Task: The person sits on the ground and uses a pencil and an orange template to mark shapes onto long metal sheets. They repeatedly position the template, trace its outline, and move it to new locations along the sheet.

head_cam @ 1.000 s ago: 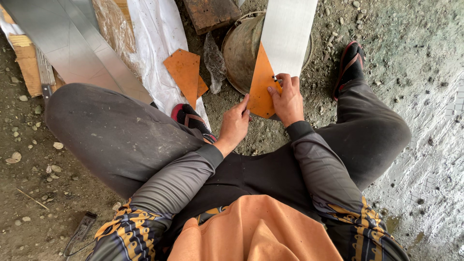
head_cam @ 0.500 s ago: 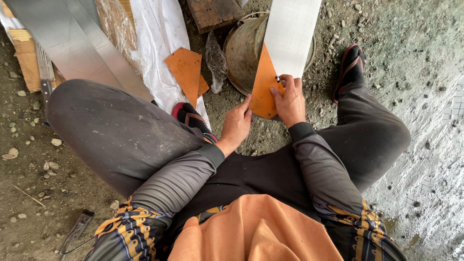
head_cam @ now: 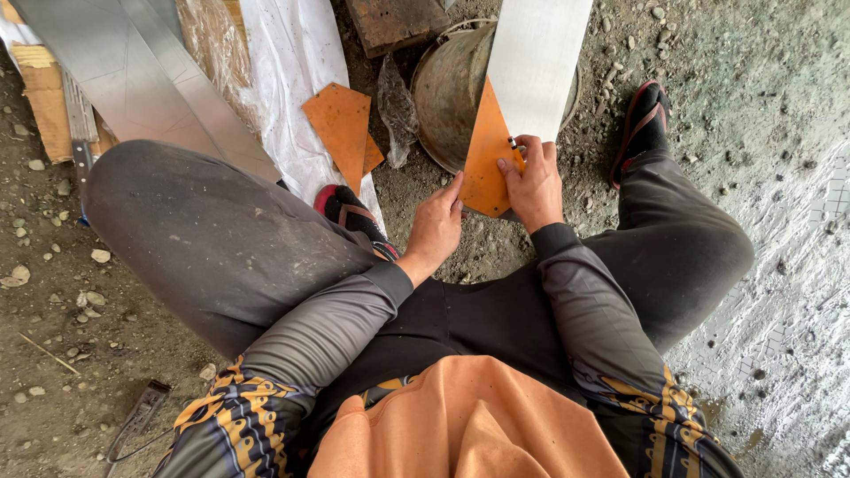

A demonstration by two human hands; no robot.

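Observation:
I squat on dirt ground. An orange triangular template (head_cam: 486, 150) lies on a long pale metal strip (head_cam: 538, 62) that rests over a rusty round pan (head_cam: 447, 88). My left hand (head_cam: 436, 226) presses fingertips on the template's lower left edge. My right hand (head_cam: 531, 177) rests on the template's right edge and is closed on a small pen-like marker (head_cam: 514, 147) with its tip at the edge where template meets strip.
More orange cut pieces (head_cam: 341, 124) lie on a white plastic sheet (head_cam: 297, 62) at left. Grey metal sheets (head_cam: 133, 71) and wood blocks (head_cam: 44, 97) lie far left. A rusty plate (head_cam: 394, 22) sits at top. Stones scatter over the ground; a tool (head_cam: 133, 420) lies bottom left.
My right hand has crept a little up along the template's right edge with the marker. My left hand stays pressed on the template.

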